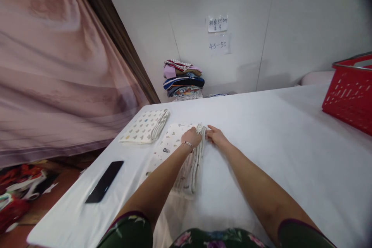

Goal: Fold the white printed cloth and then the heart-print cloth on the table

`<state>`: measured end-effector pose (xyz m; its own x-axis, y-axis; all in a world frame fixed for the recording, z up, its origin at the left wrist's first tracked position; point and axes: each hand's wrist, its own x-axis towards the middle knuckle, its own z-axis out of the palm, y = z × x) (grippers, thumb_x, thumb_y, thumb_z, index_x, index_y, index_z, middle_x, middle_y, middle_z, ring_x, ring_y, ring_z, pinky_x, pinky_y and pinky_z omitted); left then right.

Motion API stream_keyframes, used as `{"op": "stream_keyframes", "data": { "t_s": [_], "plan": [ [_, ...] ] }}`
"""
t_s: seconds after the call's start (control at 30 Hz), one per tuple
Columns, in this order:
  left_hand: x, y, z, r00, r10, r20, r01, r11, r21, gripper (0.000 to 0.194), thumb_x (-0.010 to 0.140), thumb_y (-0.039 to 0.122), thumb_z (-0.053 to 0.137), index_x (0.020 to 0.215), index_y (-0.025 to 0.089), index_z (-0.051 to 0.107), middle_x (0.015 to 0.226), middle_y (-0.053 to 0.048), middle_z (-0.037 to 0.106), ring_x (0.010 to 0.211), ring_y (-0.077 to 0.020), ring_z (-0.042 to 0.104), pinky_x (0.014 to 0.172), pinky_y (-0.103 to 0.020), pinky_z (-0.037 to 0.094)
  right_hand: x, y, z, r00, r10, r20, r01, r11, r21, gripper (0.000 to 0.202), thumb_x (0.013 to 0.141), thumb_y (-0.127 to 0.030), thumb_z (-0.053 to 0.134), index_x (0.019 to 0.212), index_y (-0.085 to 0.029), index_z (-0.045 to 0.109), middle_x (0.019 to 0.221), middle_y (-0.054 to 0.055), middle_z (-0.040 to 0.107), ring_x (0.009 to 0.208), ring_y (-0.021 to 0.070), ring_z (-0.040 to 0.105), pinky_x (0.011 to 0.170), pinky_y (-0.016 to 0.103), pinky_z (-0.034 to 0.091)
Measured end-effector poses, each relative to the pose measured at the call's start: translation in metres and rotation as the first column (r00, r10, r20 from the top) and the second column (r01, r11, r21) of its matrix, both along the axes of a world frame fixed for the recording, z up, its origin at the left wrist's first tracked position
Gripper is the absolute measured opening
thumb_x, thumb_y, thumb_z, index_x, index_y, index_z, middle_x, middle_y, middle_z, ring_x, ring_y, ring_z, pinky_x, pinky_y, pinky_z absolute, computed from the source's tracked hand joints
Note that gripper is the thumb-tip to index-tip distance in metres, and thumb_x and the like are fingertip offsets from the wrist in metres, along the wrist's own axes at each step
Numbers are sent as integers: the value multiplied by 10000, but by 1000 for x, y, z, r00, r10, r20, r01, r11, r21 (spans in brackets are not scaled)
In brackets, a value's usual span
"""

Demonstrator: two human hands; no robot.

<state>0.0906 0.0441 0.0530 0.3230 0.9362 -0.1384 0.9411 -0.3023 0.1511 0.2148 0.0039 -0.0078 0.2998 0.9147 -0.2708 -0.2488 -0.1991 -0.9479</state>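
A white cloth with small printed figures (170, 141), folded into many layers, lies on the white-covered table in front of me. My left hand (192, 136), with a bracelet at the wrist, is closed on the far end of its layered right side. My right hand (215, 135) is just right of that edge, index finger stretched out and the other fingertips at the layers; whether they press on the cloth is hard to see. To the left lies a second folded cloth with a grey pattern (145, 126).
A black phone (105, 181) lies near the table's left edge. At the far right stands a red plastic basket (348, 95). A stack of folded textiles (183, 81) rises behind the table, against the wall with paper signs (217, 24). A pink curtain (58, 66) hangs at left.
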Motion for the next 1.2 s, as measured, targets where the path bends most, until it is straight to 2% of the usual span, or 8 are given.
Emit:
{"op": "stream_keyframes", "data": {
  "t_s": [0.13,0.27,0.43,0.6,0.87,1.03,1.13,1.2],
  "plan": [
    [2,-5,-2,1000,-14,1,14,1000,17,352,794,436,454,1038,188,512,1077,-129,631,984,-261,606,767,-335,451,0,0,1,999,19,-50,-16,998,62,617,746,-87,520,1341,-206,408,1135,44,628,740,92,605,458,137,420],
    [6,-9,-7,999,-33,-12,34,998,57,573,732,614,472,1104,177,473,1192,-146,555,1005,-268,592,785,-338,446,-3,-1,3,989,30,-144,-17,996,91,624,757,-65,504,1354,-198,381,1141,57,622,742,93,617,559,165,478],
    [6,0,-1,997,-48,-54,51,997,50,437,761,447,495,1099,171,485,1150,-150,583,1001,-256,599,767,-329,450,-2,-4,7,971,50,-236,-16,989,146,650,749,-30,514,1360,-187,355,1126,74,620,758,92,628,662,205,518],
    [-1,13,9,997,-27,-71,33,996,83,329,785,327,459,1069,167,510,1125,-153,599,1016,-258,590,770,-336,452,2,-4,8,964,-34,-264,43,999,30,609,749,-29,511,1332,-143,377,1168,145,583,741,116,636,625,243,548],
    [22,-1,-11,990,-78,-120,90,992,93,354,760,251,508,1100,156,493,1145,-153,558,1003,-252,594,787,-325,449,5,-2,3,956,-53,-287,65,997,31,644,737,-52,540,1346,-147,355,1133,129,593,716,114,630,622,247,563],
    [20,0,-8,989,-74,-126,88,990,110,334,789,270,469,1099,146,475,1133,-160,549,991,-263,596,776,-340,454,7,-3,3,925,50,-377,9,988,153,717,737,-68,553,1391,-166,275,1174,117,584,814,139,640,699,292,561],
    [16,-2,-7,988,-86,-128,102,987,123,345,800,297,453,1112,150,458,1134,-155,538,976,-263,600,763,-349,459,5,1,6,904,112,-412,-18,974,226,742,749,-75,553,1410,-173,230,1082,89,639,845,145,642,715,290,547],
    [16,-4,-9,986,-99,-133,115,986,122,350,799,313,463,1111,155,457,1134,-151,532,968,-259,602,754,-344,460,5,5,9,914,102,-393,-27,981,192,728,763,-75,538,1414,-158,224,970,73,669,793,138,646,685,275,540]
  ]
}}
